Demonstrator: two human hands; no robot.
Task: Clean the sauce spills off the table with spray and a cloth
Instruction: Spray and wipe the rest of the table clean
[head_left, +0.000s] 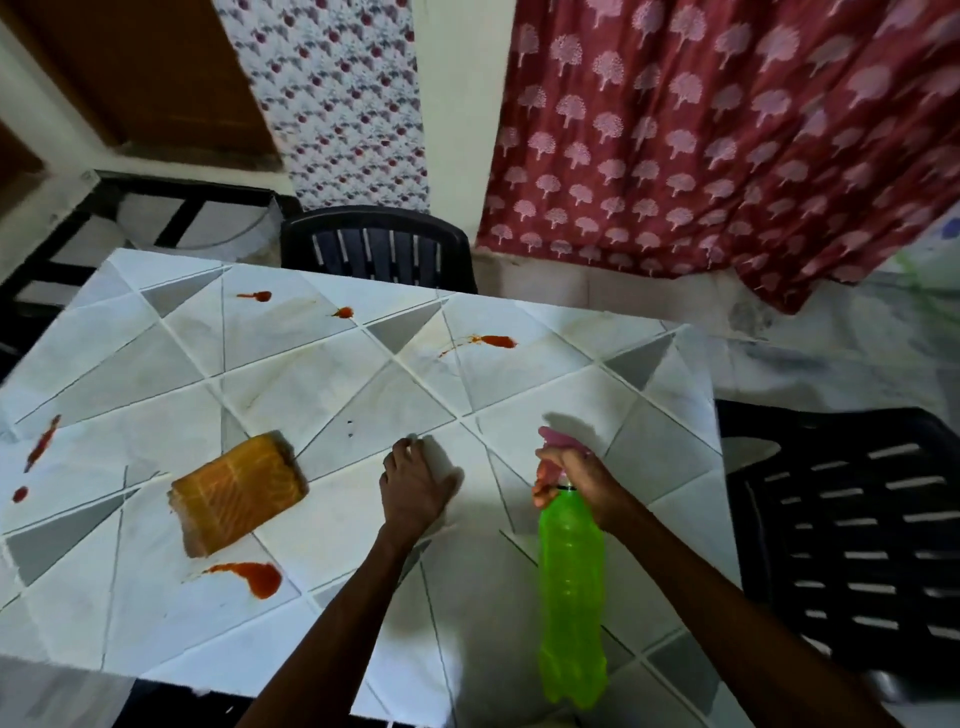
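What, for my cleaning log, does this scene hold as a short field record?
left hand: resting on the table, holding nothing
right hand: grips green spray bottle by its neck
cloth: orange, folded, lying untouched on table
sauce spills: several red marks across table; largest beside cloth

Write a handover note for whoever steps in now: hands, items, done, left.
Right hand grips the green spray bottle at the neck. Left hand rests on the table, holding nothing. Orange cloth lies folded to its left, untouched.
Done: bottle picked up.
Left: spray and wipe six sauce spills: one beside the cloth, two at the left edge, three along the far side.
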